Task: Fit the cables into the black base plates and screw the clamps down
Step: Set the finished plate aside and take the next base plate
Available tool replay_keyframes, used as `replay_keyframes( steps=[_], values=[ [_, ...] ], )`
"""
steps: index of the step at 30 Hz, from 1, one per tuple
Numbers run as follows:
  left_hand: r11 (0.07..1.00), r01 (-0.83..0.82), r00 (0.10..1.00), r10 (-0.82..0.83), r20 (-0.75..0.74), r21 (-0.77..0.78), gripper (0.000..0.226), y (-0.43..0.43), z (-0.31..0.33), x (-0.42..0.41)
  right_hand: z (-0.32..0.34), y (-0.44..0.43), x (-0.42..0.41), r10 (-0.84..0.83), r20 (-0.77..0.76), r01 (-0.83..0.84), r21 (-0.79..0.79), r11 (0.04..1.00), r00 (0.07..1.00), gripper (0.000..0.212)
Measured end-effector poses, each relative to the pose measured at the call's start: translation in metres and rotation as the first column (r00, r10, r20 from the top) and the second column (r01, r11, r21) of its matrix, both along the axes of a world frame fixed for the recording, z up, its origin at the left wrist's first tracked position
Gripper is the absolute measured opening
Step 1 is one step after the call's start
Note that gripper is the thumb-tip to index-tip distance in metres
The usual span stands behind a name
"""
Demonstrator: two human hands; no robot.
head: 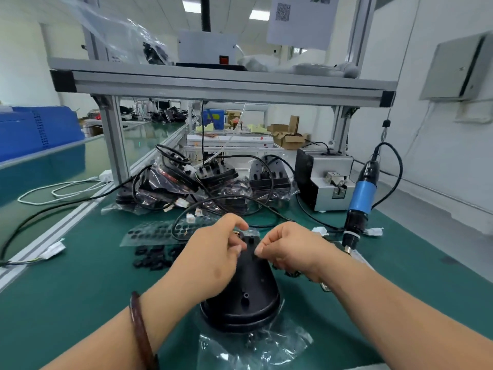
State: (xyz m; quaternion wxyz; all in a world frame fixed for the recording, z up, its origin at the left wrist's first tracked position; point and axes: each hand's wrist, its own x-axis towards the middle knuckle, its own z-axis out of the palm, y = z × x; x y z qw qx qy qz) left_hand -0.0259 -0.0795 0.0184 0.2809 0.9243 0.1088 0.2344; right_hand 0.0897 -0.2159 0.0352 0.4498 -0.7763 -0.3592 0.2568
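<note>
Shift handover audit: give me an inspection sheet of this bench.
Surface: green bench mat.
Job's things: black base plate at centre; bagged base plates piled behind; blue electric screwdriver and screw feeder at right.
Clutter: sheet of black pads, loose black pieces, plastic bag nearest.
Hands: left hand grips the plate's far end; right hand pinches beside it, object unclear.
Cables: black cable loops from pile toward hands; white cable left.
Surroundings: aluminium frame shelf, blue crate, cardboard boxes.
</note>
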Motion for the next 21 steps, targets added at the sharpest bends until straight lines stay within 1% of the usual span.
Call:
replay_keyframes(
  steps=[4, 8, 13, 19, 21],
  values=[
    [0.999, -0.041, 0.999, 0.040, 0.021, 0.018, 0.034, -0.007, -0.007, -0.002, -0.003, 0.001, 0.000, -0.052, -0.042, 0.052, 0.009, 0.999, 0.998, 0.016],
    [0.998, -0.058, 0.997, 0.057, 0.044, 0.006, 0.032, -0.009, -0.009, -0.004, -0.003, 0.003, 0.000, -0.051, -0.022, 0.051, -0.008, 0.999, 0.998, 0.016],
    [0.999, -0.031, 0.998, 0.030, 0.047, 0.018, 0.033, -0.008, -0.009, -0.007, -0.004, 0.004, 0.001, -0.043, 0.047, 0.044, -0.032, 0.998, 0.998, 0.017],
    [1.000, 0.008, 1.000, -0.009, 0.022, 0.023, 0.035, -0.008, -0.008, -0.015, -0.006, 0.007, 0.003, -0.066, 0.038, 0.068, -0.038, 0.997, 0.997, 0.014],
    [0.999, 0.023, 1.000, -0.023, 0.009, 0.044, 0.034, -0.009, -0.008, -0.017, -0.006, 0.007, 0.002, -0.077, 0.046, 0.079, -0.046, 0.996, 0.996, 0.017]
  ],
)
